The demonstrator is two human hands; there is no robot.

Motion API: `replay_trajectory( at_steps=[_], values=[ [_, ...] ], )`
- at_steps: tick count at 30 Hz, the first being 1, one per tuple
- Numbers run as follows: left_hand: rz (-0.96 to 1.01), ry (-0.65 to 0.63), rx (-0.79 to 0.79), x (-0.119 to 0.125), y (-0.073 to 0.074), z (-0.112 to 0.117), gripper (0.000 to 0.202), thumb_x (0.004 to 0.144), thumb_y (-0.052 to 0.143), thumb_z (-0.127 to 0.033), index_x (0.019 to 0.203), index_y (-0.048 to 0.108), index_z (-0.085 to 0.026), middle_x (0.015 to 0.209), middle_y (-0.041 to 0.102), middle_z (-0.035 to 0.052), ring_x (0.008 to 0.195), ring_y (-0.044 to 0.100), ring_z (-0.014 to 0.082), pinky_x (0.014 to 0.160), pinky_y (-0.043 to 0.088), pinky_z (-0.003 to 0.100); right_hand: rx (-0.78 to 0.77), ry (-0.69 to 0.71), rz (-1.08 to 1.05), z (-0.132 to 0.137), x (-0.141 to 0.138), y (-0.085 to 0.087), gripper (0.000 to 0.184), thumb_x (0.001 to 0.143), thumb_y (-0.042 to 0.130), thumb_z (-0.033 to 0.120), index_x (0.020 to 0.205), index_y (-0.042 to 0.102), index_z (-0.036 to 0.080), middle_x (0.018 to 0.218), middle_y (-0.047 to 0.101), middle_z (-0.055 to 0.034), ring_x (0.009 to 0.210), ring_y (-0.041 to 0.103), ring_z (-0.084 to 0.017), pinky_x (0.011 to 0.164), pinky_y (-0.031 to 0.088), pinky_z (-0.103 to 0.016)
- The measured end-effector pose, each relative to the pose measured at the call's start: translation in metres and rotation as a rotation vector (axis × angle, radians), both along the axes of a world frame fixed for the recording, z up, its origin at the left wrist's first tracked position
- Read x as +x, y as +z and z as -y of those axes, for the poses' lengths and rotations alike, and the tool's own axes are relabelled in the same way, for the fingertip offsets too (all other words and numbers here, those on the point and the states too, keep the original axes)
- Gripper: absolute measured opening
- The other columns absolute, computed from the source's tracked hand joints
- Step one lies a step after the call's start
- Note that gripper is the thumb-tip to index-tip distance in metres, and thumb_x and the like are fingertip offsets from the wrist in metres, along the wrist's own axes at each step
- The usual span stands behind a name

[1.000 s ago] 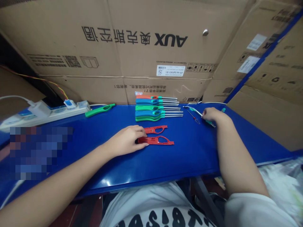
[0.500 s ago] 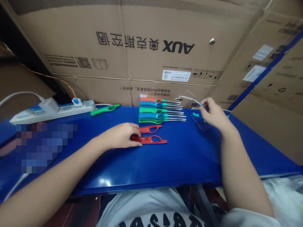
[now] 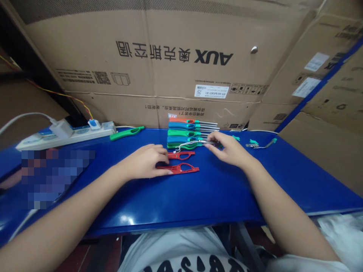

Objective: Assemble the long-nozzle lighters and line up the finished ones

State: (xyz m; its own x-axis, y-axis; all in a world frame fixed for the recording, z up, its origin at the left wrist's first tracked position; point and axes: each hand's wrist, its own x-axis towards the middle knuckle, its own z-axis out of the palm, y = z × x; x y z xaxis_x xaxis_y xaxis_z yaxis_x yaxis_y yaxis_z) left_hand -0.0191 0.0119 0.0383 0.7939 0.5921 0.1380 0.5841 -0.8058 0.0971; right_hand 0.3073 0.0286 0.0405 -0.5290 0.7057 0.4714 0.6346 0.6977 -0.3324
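Two red plastic handle halves [image 3: 181,168] lie side by side mid-table. My left hand [image 3: 147,160] rests on their left ends, fingers curled and pressing the nearer half down. My right hand [image 3: 229,149] is pinched on a thin metal tube with a white wire [image 3: 188,144] and holds it just above the farther red half [image 3: 181,155]. Behind them lies a neat row of several finished lighters [image 3: 184,133] with orange, blue and green handles and metal tubes pointing right.
A lone green lighter handle [image 3: 127,132] lies at back left beside a white power strip [image 3: 65,135]. Small teal parts and a wire [image 3: 259,143] lie at back right. Cardboard boxes [image 3: 176,56] wall the blue table [image 3: 181,200] behind and to the right.
My right hand lifted the metal tube with its wire from the back right of the table and carried it left to the red halves. My left hand stayed on them.
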Motion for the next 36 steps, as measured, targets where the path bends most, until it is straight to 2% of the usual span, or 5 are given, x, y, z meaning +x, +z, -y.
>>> replay_trajectory(
  at_steps=[5, 10, 16, 22, 36],
  values=[
    [0.279, 0.180, 0.033, 0.003, -0.004, 0.003, 0.053, 0.092, 0.064, -0.062, 0.123, 0.073, -0.020, 0.103, 0.075, 0.0097, 0.095, 0.069, 0.0253, 0.082, 0.054, 0.035, -0.019, 0.019, 0.035, 0.000, -0.002, -0.004, 0.017, 0.100, 0.054, 0.040, 0.097, 0.055, 0.023, 0.092, 0.067, -0.0055, 0.079, 0.059, -0.018, 0.073, 0.044, -0.030],
    [0.557, 0.214, -0.101, 0.016, -0.020, 0.010, 0.057, 0.095, 0.065, -0.046, 0.146, 0.055, -0.023, 0.103, 0.076, 0.0035, 0.086, 0.071, 0.0171, 0.082, 0.057, 0.030, -0.038, 0.037, 0.069, -0.001, -0.004, -0.007, 0.019, 0.101, 0.054, 0.040, 0.100, 0.058, 0.022, 0.093, 0.068, -0.0060, 0.080, 0.060, -0.019, 0.072, 0.043, -0.029],
    [0.718, 0.217, -0.068, 0.021, -0.022, 0.013, 0.040, 0.096, 0.066, -0.039, 0.131, 0.066, -0.020, 0.088, 0.075, -0.0004, 0.071, 0.067, 0.0111, 0.072, 0.056, 0.023, -0.079, 0.127, 0.142, -0.004, -0.001, -0.007, 0.022, 0.101, 0.056, 0.040, 0.102, 0.067, 0.020, 0.099, 0.073, -0.0068, 0.088, 0.065, -0.020, 0.079, 0.045, -0.031],
    [0.668, 0.208, -0.017, 0.019, -0.015, 0.012, 0.028, 0.098, 0.063, -0.041, 0.098, 0.079, -0.018, 0.098, 0.080, 0.0056, 0.076, 0.070, 0.0146, 0.071, 0.055, 0.025, -0.319, 0.326, 0.094, -0.003, 0.001, -0.002, 0.028, 0.100, 0.059, 0.043, 0.100, 0.075, 0.019, 0.101, 0.076, -0.0080, 0.091, 0.068, -0.019, 0.085, 0.051, -0.031],
    [0.589, 0.093, -0.176, 0.022, -0.015, 0.014, 0.026, 0.091, 0.068, -0.035, 0.105, 0.080, -0.017, 0.091, 0.079, 0.0065, 0.068, 0.068, 0.0129, 0.065, 0.055, 0.024, -0.466, 0.242, 0.097, -0.007, 0.010, 0.002, 0.033, 0.095, 0.060, 0.046, 0.094, 0.075, 0.017, 0.097, 0.075, -0.0084, 0.088, 0.066, -0.019, 0.084, 0.050, -0.032]
  ],
)
